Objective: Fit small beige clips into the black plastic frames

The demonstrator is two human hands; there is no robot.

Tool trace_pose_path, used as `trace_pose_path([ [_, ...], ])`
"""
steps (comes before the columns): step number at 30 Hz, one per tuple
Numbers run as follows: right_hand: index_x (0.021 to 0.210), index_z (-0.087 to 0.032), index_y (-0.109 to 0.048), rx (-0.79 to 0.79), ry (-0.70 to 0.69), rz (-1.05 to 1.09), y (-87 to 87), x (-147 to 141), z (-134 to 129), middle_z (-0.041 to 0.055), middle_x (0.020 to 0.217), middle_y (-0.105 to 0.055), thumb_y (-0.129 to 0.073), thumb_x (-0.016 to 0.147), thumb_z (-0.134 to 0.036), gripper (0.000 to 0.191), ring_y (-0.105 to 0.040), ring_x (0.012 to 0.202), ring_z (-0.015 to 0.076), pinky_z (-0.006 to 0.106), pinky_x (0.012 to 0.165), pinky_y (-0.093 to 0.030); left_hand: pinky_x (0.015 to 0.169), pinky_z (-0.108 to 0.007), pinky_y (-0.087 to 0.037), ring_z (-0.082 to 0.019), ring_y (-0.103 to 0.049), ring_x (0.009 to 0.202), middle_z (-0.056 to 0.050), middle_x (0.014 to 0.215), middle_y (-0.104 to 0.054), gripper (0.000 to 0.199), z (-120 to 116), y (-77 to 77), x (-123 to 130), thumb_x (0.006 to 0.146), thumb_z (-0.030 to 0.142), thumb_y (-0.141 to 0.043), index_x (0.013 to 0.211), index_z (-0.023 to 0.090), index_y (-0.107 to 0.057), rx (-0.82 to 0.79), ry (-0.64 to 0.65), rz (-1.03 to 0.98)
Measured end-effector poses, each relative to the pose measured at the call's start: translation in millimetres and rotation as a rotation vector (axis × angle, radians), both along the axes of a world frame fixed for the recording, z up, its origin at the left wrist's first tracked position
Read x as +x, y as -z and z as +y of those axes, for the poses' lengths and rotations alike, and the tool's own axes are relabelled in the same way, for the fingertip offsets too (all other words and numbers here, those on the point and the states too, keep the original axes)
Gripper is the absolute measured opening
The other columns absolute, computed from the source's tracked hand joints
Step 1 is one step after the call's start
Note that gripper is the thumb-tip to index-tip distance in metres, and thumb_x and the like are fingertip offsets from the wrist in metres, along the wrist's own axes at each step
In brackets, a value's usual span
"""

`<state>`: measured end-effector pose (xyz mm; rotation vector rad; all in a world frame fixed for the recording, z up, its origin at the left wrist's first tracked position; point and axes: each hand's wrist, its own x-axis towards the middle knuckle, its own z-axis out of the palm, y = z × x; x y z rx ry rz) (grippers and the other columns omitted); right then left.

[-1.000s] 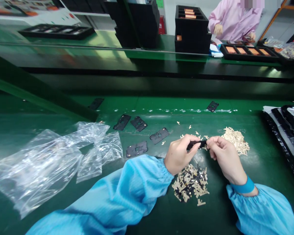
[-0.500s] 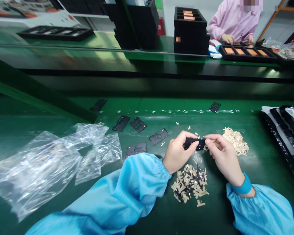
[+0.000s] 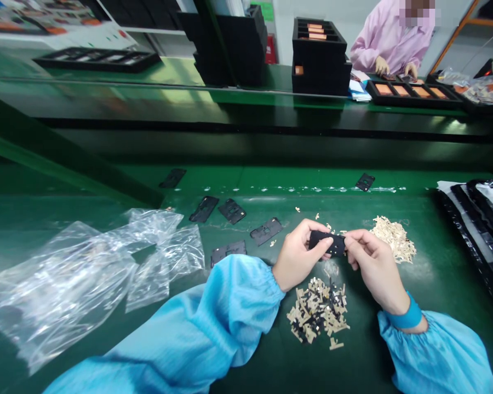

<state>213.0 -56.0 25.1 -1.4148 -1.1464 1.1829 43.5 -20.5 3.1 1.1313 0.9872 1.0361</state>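
Note:
A small black plate (image 3: 327, 243) is gripped at its left end between the thumb and fingers of my left hand (image 3: 299, 255). At the plate's right end, the thumb and fingertips of my right hand (image 3: 373, 262) are pinched together on its edge. Below the hands lies a pile of beige and black small parts (image 3: 318, 309). A second pile, of beige pieces (image 3: 394, 238), sits beyond my right hand. Left of my hands, several flat black plates with cut-outs (image 3: 266, 231) lie on the green table (image 3: 246, 377).
Crumpled clear plastic bags (image 3: 78, 279) cover the left side. Black-edged packages (image 3: 476, 230) lie at the right edge. A slanting green beam (image 3: 66, 148) crosses the left. Behind a raised ledge, a person in pink (image 3: 388, 38) handles items by a black tray (image 3: 414, 94).
The black plate has tilted so more of its face shows, and my right fingers have shifted slightly. The view has moved a little. The other person's hands have moved.

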Motion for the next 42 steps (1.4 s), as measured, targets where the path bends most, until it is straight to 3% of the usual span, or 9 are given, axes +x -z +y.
trace_pose_path([
  [4,0.094,-0.019,-0.069,0.011,-0.022,0.006,1.8,-0.2,-1.7,-0.0034,0.061,-0.055,-0.067,0.089,-0.041,0.023,-0.049,0.053,0.0116,0.024,0.05,-0.041,0.056,-0.02,-0.055,-0.01,-0.066,0.054,0.002,0.071,-0.067,0.028,0.3,-2.3,-0.3,0.08,0.029,-0.077,0.094,0.015,-0.057,-0.017,0.007,-0.052],
  [10,0.109,-0.022,-0.065,0.243,-0.027,-0.133,8.3,1.4,-6.7,0.004,0.087,-0.067,-0.065,0.095,-0.032,0.018,-0.063,0.075,0.0169,0.03,0.068,-0.052,0.054,-0.02,-0.055,-0.01,-0.067,0.053,0.002,0.072,-0.066,0.035,1.0,-4.7,-1.2,0.079,0.036,-0.079,0.095,0.015,-0.056,-0.038,0.032,-0.111],
  [18,0.107,-0.024,-0.063,0.306,-0.131,-0.185,10.1,3.8,-6.1,-0.0006,0.076,-0.062,-0.059,0.1,-0.031,0.011,-0.06,0.065,0.015,0.028,0.061,-0.049,0.051,-0.019,-0.053,-0.009,-0.064,0.051,0.003,0.07,-0.064,0.031,-0.2,-5.7,-1.8,0.081,0.034,-0.077,0.094,0.015,-0.057,-0.027,0.077,-0.095],
  [25,0.114,-0.021,-0.061,0.125,-0.174,-0.237,3.6,10.5,-0.8,-0.0039,0.067,-0.055,-0.064,0.095,-0.045,0.03,-0.053,0.058,0.0139,0.027,0.055,-0.043,0.053,-0.02,-0.054,-0.009,-0.065,0.053,0.003,0.071,-0.064,0.023,5.2,-3.1,-1.5,0.084,0.028,-0.071,0.099,0.015,-0.058,-0.007,0.182,-0.012],
  [29,0.085,-0.019,-0.061,-0.15,-0.305,-0.161,-7.4,24.6,2.7,-0.0067,0.054,-0.048,-0.067,0.091,-0.052,0.035,-0.04,0.046,0.0091,0.022,0.045,-0.03,0.049,-0.02,-0.052,-0.01,-0.062,0.051,0.003,0.069,-0.062,0.022,7.1,-2.5,-1.1,0.088,0.031,-0.067,0.103,0.016,-0.061,0.009,0.26,0.023],
  [32,0.078,-0.02,-0.057,-0.26,-0.261,-0.034,-13.3,31.1,5.9,-0.0096,0.048,-0.04,-0.071,0.088,-0.051,0.036,-0.029,0.04,0.0065,0.021,0.041,-0.019,0.041,-0.017,-0.047,-0.009,-0.059,0.05,0.003,0.069,-0.059,0.027,10.2,-1.5,-0.6,0.096,0.04,-0.055,0.11,0.018,-0.059,0.014,0.129,-0.037],
  [36,0.112,-0.021,-0.061,-0.148,-0.093,0.093,-12.5,27.1,8.5,0.002,0.079,-0.069,-0.071,0.088,-0.049,0.038,-0.052,0.051,0.0114,0.023,0.044,-0.036,0.036,-0.014,-0.042,-0.008,-0.056,0.051,0.003,0.072,-0.056,0.029,15.4,0.7,0.1,0.099,0.044,-0.051,0.11,0.018,-0.056,0.014,-0.091,-0.095],
  [38,0.113,-0.02,-0.062,-0.152,-0.17,-0.006,-9.9,23.4,7.2,0.0035,0.083,-0.07,-0.069,0.09,-0.047,0.036,-0.055,0.053,0.012,0.024,0.046,-0.04,0.035,-0.014,-0.041,-0.007,-0.054,0.049,0.003,0.072,-0.055,0.028,16.4,1.1,0.2,0.099,0.044,-0.051,0.108,0.018,-0.056,0.018,-0.095,-0.094],
  [42,0.087,-0.021,-0.068,-0.103,-0.503,-0.389,-7.8,18.5,-0.1,-0.0008,0.07,-0.064,-0.067,0.092,-0.035,0.015,-0.055,0.059,0.0137,0.026,0.055,-0.043,0.034,-0.015,-0.041,-0.008,-0.053,0.049,0.002,0.073,-0.055,0.022,15.4,0.3,0.0,0.1,0.037,-0.05,0.107,0.018,-0.057,0.014,-0.054,-0.085],
])
